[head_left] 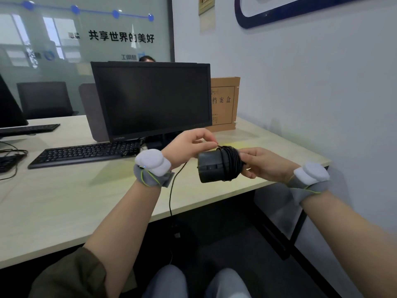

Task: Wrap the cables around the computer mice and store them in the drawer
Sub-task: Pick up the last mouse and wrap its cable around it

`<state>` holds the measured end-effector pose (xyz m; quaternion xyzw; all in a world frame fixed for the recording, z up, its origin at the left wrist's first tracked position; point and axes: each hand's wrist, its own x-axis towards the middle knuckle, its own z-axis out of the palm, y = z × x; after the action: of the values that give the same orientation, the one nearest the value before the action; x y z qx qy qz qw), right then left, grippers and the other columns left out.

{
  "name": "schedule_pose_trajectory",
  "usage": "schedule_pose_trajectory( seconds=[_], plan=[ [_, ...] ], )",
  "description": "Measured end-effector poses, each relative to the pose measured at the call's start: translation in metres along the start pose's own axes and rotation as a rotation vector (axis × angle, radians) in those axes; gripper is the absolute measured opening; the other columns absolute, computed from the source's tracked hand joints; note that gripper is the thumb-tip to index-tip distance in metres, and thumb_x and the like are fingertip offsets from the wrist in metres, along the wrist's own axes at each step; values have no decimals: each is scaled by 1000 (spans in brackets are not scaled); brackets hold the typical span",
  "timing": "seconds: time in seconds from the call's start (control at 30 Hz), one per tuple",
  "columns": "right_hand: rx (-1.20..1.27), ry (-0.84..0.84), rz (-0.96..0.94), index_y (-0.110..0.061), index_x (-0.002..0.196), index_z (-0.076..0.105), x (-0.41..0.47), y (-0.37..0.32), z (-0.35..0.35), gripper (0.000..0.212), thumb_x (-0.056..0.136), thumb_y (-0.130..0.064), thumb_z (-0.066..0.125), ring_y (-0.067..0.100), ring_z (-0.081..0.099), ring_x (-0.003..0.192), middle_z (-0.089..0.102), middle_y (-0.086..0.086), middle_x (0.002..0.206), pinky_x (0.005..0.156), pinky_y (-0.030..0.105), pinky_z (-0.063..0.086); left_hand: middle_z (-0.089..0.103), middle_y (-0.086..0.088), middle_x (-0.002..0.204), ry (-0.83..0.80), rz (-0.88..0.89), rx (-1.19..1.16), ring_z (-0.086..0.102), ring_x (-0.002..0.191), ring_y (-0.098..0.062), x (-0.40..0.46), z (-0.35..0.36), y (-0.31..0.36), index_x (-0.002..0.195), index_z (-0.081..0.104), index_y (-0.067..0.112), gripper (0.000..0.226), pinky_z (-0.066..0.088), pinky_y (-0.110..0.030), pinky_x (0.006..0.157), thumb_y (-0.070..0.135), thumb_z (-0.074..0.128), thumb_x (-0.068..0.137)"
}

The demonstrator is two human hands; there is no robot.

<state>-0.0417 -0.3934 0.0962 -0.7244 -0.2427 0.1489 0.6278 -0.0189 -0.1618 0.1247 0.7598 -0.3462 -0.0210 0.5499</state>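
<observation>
Our right hand (pixel 261 163) grips the rear end of a black computer mouse (pixel 211 167), fingers curled around the smooth, matte plastic body, which we hold in the air above the desk's right front corner. Thin black cable (pixel 233 160) lies wound in tight, glossy loops around the middle of the mouse, just beside our right fingertips. Our left hand (pixel 189 145) pinches the cable between thumb and forefinger at the top of the coil; from there the loose length drops down past our left wrist, crosses the front edge of the desk (pixel 64 201) and hangs below it. Both wrists carry grey fabric bands with soft white padded lumps.

The desk has a pale wood-grain top with a straight, thin edge, and bare surface lies in front of us. Farther back a flat black keyboard (pixel 86 152) lies before a dark Lenovo monitor (pixel 151 100). To the right of the screen a brown cardboard file box (pixel 225 102) stands upright near the white wall; we cannot tell what it contains. No drawer shows in this view.
</observation>
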Motion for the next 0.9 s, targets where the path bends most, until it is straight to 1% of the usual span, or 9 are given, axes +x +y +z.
schedule_pose_trajectory(
  seconds=[0.13,0.2,0.3,0.4,0.57,0.67,0.77,0.87,0.9],
  plan=[
    [363,109,-94,-10,77,60,12,6,16,25,85,-28,44,4,49,46,54,-7,55,42,12,40,64,9,65,119,8,-236,57,59,-11,3,11,-12,75,62,16,32,45,-16,52,-7,45,88],
    [529,226,-104,-10,83,62,19,2,21,25,83,-31,48,4,51,46,59,-3,61,40,12,43,54,4,64,197,-92,-309,45,48,-7,3,22,-18,77,56,14,30,33,-12,43,-2,37,94],
    [615,443,-162,-4,100,60,30,0,21,26,93,-26,48,7,55,50,64,2,78,47,12,48,51,4,70,111,-239,-326,38,44,-2,1,29,-29,113,57,17,25,30,-13,41,16,36,99],
    [465,641,-145,1,112,55,35,5,16,30,95,-22,50,7,55,50,61,6,85,52,14,50,50,6,66,-23,-341,59,42,48,-5,-4,27,-31,114,56,21,23,38,-14,45,22,41,97],
    [-225,839,-68,-4,120,53,28,22,-3,32,92,-19,55,12,59,53,57,1,96,52,15,53,55,7,63,-55,-360,550,48,52,-12,-8,18,-27,103,61,12,23,41,-23,50,27,45,95],
    [-468,716,-11,-8,121,56,23,29,-2,32,91,-17,57,11,59,52,61,-1,86,51,14,53,54,11,66,3,-229,708,50,60,-11,-7,12,-21,102,62,17,22,38,-22,53,28,44,95],
    [-603,470,42,-15,121,58,22,29,8,32,90,-17,58,3,59,49,61,-6,80,52,15,52,55,13,78,15,-60,764,51,69,-3,-6,8,-14,104,63,18,22,36,-14,60,26,44,96],
    [-430,198,78,-25,113,61,19,25,15,24,91,-15,56,3,56,52,63,-13,74,54,16,50,55,18,84,35,40,629,52,71,12,-10,1,-15,97,63,20,12,37,-5,65,24,53,92],
    [-344,131,79,-26,111,62,18,24,18,23,92,-14,54,4,55,54,63,-15,71,54,16,49,57,15,88,53,62,566,53,75,10,-13,-4,-16,92,64,23,7,38,-5,67,24,57,90]
  ],
)
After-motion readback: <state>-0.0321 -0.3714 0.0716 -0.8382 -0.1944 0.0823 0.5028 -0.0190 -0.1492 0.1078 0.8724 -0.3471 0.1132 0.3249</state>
